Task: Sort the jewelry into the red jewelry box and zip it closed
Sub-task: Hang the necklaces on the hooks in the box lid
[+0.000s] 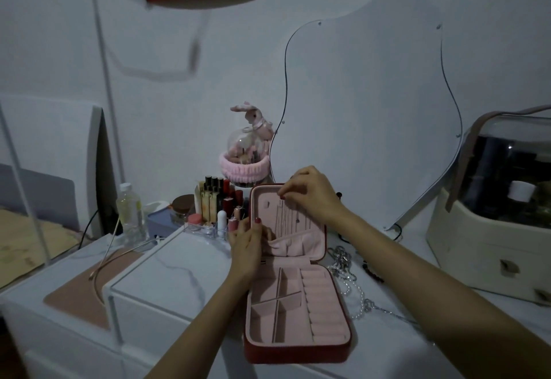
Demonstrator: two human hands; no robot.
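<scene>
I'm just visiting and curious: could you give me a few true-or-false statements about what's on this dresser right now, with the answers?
1. The red jewelry box lies open with its lid standing up. True.
2. The bottom tray's compartments are full of rings. False: they look empty.
3. The right hand is up at the inside of the lid. True.
4. Chains and beads lie left of the box. False: they lie on its right.
5. The left hand holds a lipstick. False: it rests at the lid's left edge, by the pink pocket.
</scene>
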